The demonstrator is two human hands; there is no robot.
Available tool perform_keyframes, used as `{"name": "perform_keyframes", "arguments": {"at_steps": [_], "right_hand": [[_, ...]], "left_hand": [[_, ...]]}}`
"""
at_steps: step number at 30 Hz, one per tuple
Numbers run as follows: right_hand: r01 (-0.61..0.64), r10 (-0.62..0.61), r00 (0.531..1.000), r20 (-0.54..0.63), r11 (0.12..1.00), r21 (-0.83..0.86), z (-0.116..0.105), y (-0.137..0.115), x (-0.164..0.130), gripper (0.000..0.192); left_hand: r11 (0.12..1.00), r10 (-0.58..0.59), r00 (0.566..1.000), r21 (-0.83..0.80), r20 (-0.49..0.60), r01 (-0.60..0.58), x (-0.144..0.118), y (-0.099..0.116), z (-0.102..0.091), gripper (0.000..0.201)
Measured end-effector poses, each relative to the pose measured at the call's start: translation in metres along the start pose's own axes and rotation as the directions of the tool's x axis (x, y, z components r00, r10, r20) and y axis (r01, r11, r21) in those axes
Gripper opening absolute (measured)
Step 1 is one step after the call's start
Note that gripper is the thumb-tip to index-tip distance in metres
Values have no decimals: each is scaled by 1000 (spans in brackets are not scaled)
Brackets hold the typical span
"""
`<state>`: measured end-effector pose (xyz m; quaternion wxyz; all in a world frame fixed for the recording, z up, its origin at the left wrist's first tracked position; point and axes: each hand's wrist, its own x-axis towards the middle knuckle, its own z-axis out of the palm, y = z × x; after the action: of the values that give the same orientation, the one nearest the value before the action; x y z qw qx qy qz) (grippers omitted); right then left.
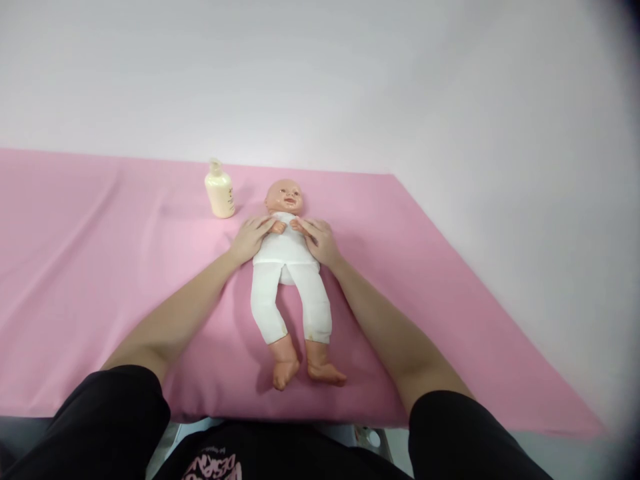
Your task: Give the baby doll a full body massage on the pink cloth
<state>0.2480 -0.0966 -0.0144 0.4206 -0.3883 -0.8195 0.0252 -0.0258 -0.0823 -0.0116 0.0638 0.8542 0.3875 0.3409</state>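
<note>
On its back on the pink cloth lies a baby doll (286,247) in a white top and white trousers, head away from me and bare feet toward me. My left hand (251,237) is closed around the doll's arm on the left side of the picture. Around the other arm, my right hand (321,240) is closed in the same way. Both small doll hands rest on its chest, showing just past my fingertips. The doll's forearms are mostly hidden under my fingers.
A cream-coloured pump bottle (221,195) stands upright on the pink cloth (125,267), left of the doll's head. A plain white wall (300,80) rises behind the table. The table's front edge runs close to my body.
</note>
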Motion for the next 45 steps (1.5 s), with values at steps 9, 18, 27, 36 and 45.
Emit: {"name": "perform_keyframes", "arguments": {"at_steps": [9, 18, 27, 36, 45], "right_hand": [[-171, 242, 919, -311, 956, 240, 2, 14, -5, 69], [-407, 802, 393, -450, 591, 697, 5, 83, -8, 69], [-167, 329, 846, -420, 911, 377, 2, 28, -4, 65], [32, -34, 998, 51, 999, 31, -3, -6, -3, 51], [-174, 325, 865, -383, 909, 379, 3, 25, -5, 66]], "left_hand": [[961, -214, 899, -247, -381, 124, -7, -11, -3, 63], [538, -814, 438, -779, -382, 321, -6, -59, -5, 57], [883, -379, 799, -440, -467, 162, -8, -29, -8, 67], [998, 43, 999, 37, -12, -43, -6, -4, -1, 48], [880, -385, 770, -453, -509, 141, -8, -30, -6, 68]]}}
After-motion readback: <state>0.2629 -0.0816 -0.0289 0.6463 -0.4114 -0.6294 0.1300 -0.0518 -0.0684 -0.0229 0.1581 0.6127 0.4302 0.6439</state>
